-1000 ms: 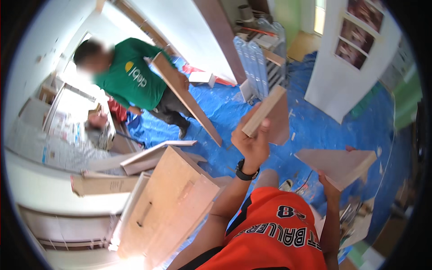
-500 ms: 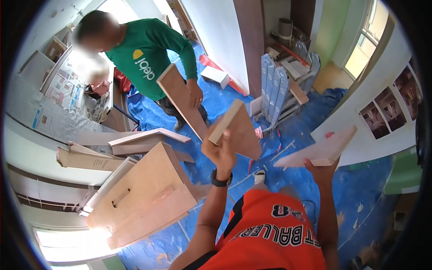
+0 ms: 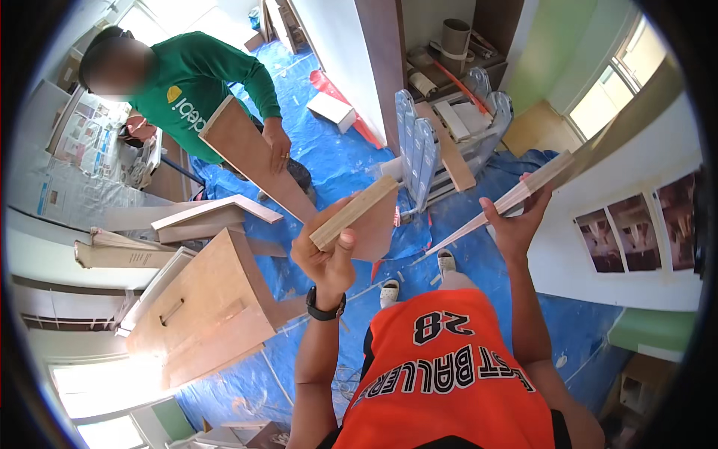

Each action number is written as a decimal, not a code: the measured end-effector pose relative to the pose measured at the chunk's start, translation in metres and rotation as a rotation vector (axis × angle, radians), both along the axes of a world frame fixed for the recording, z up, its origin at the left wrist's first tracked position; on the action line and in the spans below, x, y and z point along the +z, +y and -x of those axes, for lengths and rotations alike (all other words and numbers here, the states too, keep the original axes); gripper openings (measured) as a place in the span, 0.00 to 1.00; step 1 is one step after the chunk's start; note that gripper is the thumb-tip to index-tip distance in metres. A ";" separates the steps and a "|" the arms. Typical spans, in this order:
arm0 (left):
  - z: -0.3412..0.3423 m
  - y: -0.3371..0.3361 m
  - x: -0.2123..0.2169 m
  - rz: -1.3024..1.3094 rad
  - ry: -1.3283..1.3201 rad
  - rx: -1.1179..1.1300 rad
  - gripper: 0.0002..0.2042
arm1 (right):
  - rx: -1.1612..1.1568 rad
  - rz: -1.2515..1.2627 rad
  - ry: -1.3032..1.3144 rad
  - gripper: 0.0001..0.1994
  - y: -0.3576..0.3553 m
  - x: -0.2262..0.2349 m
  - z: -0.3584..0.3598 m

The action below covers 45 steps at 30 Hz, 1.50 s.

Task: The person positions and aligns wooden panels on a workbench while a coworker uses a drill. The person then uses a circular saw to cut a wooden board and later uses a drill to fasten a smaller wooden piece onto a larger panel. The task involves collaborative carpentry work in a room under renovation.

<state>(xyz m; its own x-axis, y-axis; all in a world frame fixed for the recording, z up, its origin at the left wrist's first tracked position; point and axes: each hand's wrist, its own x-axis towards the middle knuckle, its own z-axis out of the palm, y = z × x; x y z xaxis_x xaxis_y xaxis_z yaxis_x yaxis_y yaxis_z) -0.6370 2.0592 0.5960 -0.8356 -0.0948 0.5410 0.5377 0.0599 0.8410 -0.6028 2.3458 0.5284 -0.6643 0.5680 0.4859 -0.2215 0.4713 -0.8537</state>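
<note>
Currently, each bare hand supports one wooden panel above the blue floor sheet [image 3: 247, 393]. The left hand [image 3: 325, 262] is closed around the left panel [image 3: 366, 221], its thumb by the thick, pale near edge and its fingers mostly hidden behind. The right hand [image 3: 517, 228] is partly open and cups the right panel [image 3: 514, 196], which is seen nearly edge-on and slopes down toward the wearer's sandals [image 3: 446, 262].

Caution: the right panel could pivot or slip, since one hand supports it near its raised end; a drop would probably endanger the feet. The left panel could strike the co-worker's board [image 3: 258, 161] if either party turns, because the two appear close; whether they touch cannot be determined. A wrinkle in the sheet could cause a stumble, as both hands are occupied.
</note>
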 end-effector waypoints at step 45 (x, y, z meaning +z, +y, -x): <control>0.171 0.375 -0.003 -0.166 -0.206 -0.351 0.16 | 0.185 -0.265 0.092 0.56 0.180 -0.040 0.156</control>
